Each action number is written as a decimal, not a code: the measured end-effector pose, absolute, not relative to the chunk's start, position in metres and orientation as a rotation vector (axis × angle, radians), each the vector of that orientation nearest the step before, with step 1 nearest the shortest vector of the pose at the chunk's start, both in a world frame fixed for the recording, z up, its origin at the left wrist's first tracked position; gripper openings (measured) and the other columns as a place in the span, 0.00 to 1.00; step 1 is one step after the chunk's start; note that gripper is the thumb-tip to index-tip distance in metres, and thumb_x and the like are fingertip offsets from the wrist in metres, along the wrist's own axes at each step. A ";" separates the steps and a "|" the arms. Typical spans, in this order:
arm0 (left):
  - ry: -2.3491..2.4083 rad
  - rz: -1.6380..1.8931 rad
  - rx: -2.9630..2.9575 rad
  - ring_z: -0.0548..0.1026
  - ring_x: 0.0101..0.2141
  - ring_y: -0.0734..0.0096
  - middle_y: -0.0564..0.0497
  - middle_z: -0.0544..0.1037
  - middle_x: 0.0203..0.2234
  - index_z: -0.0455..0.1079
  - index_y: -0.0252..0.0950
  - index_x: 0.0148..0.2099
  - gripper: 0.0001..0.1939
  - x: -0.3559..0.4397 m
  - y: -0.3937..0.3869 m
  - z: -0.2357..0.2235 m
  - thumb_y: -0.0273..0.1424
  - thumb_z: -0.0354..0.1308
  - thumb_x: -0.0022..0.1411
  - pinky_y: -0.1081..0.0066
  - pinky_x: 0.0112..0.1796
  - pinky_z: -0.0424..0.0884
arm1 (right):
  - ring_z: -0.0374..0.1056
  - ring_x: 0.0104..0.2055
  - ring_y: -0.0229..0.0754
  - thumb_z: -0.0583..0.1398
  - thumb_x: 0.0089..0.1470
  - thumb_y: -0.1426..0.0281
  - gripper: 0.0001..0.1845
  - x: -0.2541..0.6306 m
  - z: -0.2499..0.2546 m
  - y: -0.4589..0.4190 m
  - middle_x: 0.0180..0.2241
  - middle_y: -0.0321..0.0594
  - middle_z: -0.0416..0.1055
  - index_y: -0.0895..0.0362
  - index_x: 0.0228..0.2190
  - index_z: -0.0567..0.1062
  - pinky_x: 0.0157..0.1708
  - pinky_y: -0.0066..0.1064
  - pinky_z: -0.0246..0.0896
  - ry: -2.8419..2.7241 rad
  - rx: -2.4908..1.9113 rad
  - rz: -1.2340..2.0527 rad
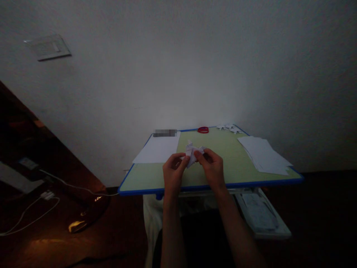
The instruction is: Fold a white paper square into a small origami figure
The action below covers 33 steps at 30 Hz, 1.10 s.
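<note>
A folded piece of white paper (191, 153) with several points is held up between my two hands, above the front half of the green table (150, 178). My left hand (174, 169) pinches its left side between thumb and fingers. On the right side, my right hand (211, 165) grips it, the thumb pressed on its face. Parts of the paper are hidden behind my fingers. Several small folded white paper shapes (229, 128) lie at the table's far right corner.
Red-handled scissors (203, 130) lie at the back edge. White sheets (160, 149) are at the left, a stack of white paper (263, 154) at the right. Below the right side sits an open drawer (262, 216). A wall (178, 74) stands behind; cables (80, 189) run at the left.
</note>
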State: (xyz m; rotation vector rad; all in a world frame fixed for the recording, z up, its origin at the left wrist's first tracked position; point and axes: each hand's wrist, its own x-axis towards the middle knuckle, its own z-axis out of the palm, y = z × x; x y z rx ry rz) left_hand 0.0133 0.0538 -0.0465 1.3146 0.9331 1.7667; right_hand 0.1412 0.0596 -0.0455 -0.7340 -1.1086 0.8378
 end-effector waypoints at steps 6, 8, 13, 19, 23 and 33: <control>0.988 1.776 1.282 0.69 0.23 0.77 0.56 0.74 0.19 0.80 0.35 0.35 0.15 0.009 0.056 -0.051 0.39 0.75 0.50 0.76 0.28 0.65 | 0.64 0.30 0.38 0.68 0.54 0.59 0.14 0.143 -0.048 0.063 0.27 0.33 0.69 0.55 0.27 0.75 0.31 0.28 0.61 -1.161 -0.709 0.785; 0.981 1.790 1.272 0.69 0.23 0.76 0.55 0.74 0.20 0.80 0.35 0.34 0.15 0.009 0.057 -0.052 0.39 0.76 0.49 0.75 0.28 0.66 | 0.66 0.33 0.39 0.68 0.55 0.60 0.12 0.143 -0.048 0.064 0.29 0.33 0.69 0.55 0.28 0.75 0.34 0.28 0.62 -1.195 -0.698 0.778; 0.951 1.796 1.279 0.74 0.27 0.73 0.52 0.79 0.25 0.79 0.35 0.35 0.16 0.009 0.058 -0.051 0.40 0.75 0.49 0.73 0.32 0.70 | 0.68 0.34 0.40 0.66 0.58 0.57 0.14 0.140 -0.047 0.062 0.29 0.33 0.71 0.54 0.30 0.74 0.36 0.28 0.64 -1.245 -0.648 0.866; 0.941 1.799 1.331 0.76 0.29 0.71 0.51 0.80 0.28 0.78 0.35 0.36 0.17 0.009 0.057 -0.050 0.41 0.74 0.51 0.72 0.34 0.72 | 0.63 0.29 0.38 0.67 0.55 0.56 0.17 0.140 -0.044 0.059 0.26 0.32 0.68 0.55 0.26 0.73 0.31 0.27 0.63 -1.233 -0.653 0.913; 1.001 1.799 1.356 0.74 0.27 0.72 0.52 0.78 0.25 0.78 0.35 0.35 0.16 0.010 0.056 -0.049 0.41 0.74 0.52 0.73 0.31 0.70 | 0.63 0.28 0.38 0.67 0.54 0.54 0.19 0.141 -0.042 0.058 0.24 0.32 0.67 0.55 0.24 0.73 0.30 0.28 0.63 -1.200 -0.689 0.890; 0.935 1.674 1.346 0.70 0.25 0.77 0.57 0.72 0.23 0.75 0.35 0.41 0.20 0.012 0.051 -0.045 0.36 0.77 0.48 0.77 0.28 0.67 | 0.68 0.30 0.38 0.67 0.55 0.55 0.18 0.141 -0.045 0.060 0.25 0.33 0.72 0.56 0.26 0.75 0.31 0.28 0.68 -1.119 -0.718 0.871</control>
